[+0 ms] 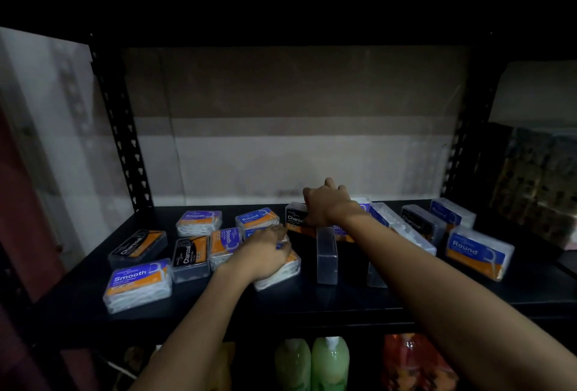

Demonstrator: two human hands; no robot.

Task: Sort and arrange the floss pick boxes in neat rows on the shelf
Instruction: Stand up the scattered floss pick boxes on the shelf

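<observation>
**Grouping Scattered Boxes by Type**

Move one box at a time and set like labels edge to edge, square to the shelf [312, 303] front.

The left hand [265, 250] lies curled over a white floss pick box [281, 272] near the shelf front, gripping it. The right hand [326, 203] reaches further back, fingers curled round the top of an upright Charcoal box [295, 219]. Other boxes lie scattered on both sides.

Boxes [137, 284] crowd the shelf [312, 303] floor; open room above them.
</observation>
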